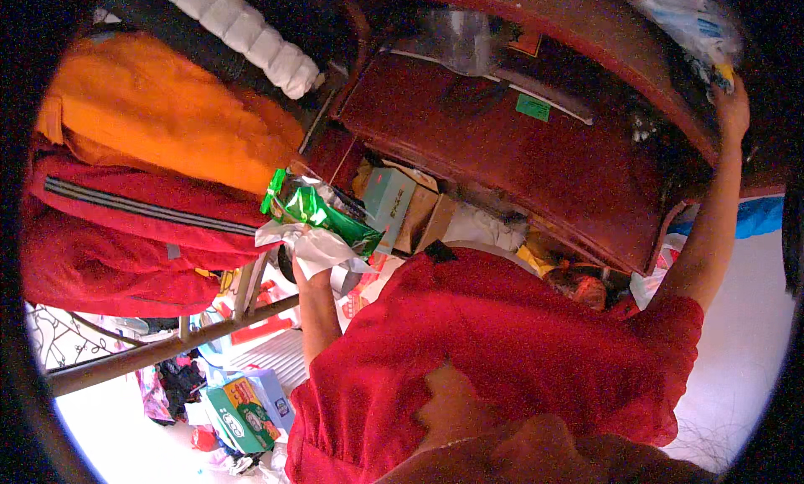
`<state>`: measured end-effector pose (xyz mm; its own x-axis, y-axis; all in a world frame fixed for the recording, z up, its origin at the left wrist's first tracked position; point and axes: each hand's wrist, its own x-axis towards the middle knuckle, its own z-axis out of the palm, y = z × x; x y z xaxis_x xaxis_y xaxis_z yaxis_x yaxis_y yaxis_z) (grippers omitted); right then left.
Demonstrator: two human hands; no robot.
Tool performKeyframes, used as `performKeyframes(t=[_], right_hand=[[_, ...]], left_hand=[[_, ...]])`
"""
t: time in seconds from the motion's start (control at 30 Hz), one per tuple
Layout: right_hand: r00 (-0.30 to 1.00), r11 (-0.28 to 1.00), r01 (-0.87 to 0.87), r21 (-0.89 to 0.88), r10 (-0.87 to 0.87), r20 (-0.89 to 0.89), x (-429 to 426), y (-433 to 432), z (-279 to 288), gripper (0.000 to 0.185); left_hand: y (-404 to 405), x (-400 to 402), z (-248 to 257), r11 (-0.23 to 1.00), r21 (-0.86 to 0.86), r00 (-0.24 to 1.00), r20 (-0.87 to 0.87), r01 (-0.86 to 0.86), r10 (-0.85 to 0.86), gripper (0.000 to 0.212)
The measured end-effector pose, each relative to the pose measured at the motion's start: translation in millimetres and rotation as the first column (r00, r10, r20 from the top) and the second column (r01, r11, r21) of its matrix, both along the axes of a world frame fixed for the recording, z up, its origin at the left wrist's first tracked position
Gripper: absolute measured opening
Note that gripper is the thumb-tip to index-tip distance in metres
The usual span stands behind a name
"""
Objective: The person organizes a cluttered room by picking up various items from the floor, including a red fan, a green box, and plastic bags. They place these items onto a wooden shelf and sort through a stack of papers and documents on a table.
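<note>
My left hand (306, 251) is closed on a shiny green plastic packet (333, 217) and a white tissue-like sheet (320, 248) that hangs around the fingers. A clear part with dark contents shows at the packet's upper side. My right hand (732, 104) is stretched out to the upper right and grips the lower end of a translucent plastic bag (691, 22) with blue and yellow marks. The bag is blurred, and the fingertips are partly hidden in shadow.
Before me stands a dark red wooden piece of furniture (490, 126) with a curved edge. Boxes (392, 201) are beneath it. Orange (169, 107) and red cloth (138, 226) lies at left above a metal rail (176, 346). A green carton (232, 421) stands below.
</note>
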<state>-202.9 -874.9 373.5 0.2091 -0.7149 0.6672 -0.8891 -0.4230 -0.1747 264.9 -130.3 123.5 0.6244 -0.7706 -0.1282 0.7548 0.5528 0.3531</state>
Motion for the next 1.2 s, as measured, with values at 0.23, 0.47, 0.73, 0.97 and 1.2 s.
performKeyframes(t=[0.23, 0.47, 0.73, 0.97, 1.2], right_hand=[[0.937, 0.971, -0.232, -0.051, 0.238, 0.255, 75.1, 50.1, -34.5, 0.049], [0.662, 0.799, -0.578, 0.165, 0.342, 0.667, 156.2, 130.2, -81.8, 0.034], [0.199, 0.079, -0.969, 0.234, -0.313, 0.929, 210.2, 264.8, -230.4, 0.036], [0.628, -0.190, -0.735, 0.652, -0.555, 0.546, 180.6, 375.7, -359.6, 0.035], [0.575, -0.169, -0.785, 0.596, -0.558, 0.598, 134.5, 366.9, -388.1, 0.030]], left_hand=[[14.6, 3.4, -24.3, 0.948, 0.275, 0.987, 0.082, -0.159, 0.141, 0.019], [50.8, 22.3, -60.1, 0.802, 0.556, 0.920, 0.392, -0.217, -0.023, 0.021], [18.5, -1.6, -14.3, 0.824, 0.557, 0.969, -0.128, -0.105, 0.210, 0.019], [67.3, 13.5, -54.2, 0.331, 0.840, 0.330, 0.487, -0.429, -0.809, 0.022], [25.3, 8.5, -1.6, 0.011, 0.432, -0.315, -0.639, -0.902, -0.701, 0.023]])
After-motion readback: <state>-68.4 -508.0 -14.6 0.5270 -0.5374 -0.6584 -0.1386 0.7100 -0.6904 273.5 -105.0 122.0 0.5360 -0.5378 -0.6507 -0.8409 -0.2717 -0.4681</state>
